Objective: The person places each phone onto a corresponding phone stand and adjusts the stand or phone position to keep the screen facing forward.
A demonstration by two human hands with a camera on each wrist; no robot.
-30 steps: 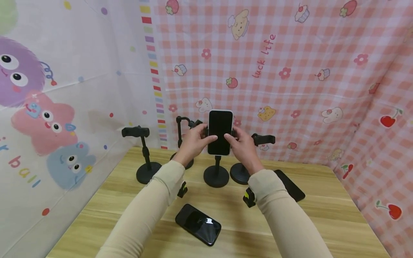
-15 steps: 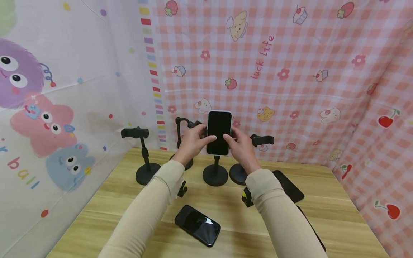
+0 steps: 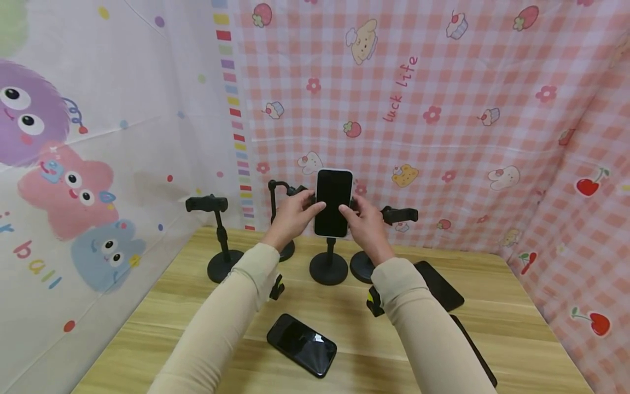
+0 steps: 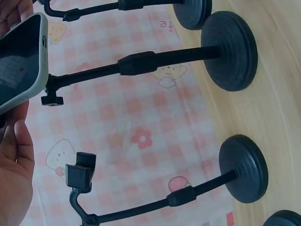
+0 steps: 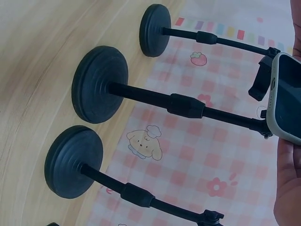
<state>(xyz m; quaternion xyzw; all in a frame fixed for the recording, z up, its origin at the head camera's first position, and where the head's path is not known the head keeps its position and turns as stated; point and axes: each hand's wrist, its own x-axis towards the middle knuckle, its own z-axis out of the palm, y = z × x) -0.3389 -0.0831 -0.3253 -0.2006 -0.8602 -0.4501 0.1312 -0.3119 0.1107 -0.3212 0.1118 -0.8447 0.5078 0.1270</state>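
The left arm (image 3: 216, 328) and right arm (image 3: 438, 334) reach forward in pale sleeves (image 3: 204, 350) with turned-back cuffs (image 3: 401, 280). The left hand (image 3: 294, 212) and right hand (image 3: 368, 219) are up, close together but not touching. Both grip, thumbs (image 3: 347, 212) in front, pointing toward each other, fingers (image 3: 305, 195) behind.

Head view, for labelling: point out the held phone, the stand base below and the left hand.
Phone (image 3: 333, 203): head view, middle of screen.
Stand base (image 3: 328, 268): head view, round top.
Left hand (image 3: 292, 213): head view, its back.

The pink checked cloth (image 3: 403, 139) reads "luck life" and the white cloth (image 3: 147, 158) "ball".
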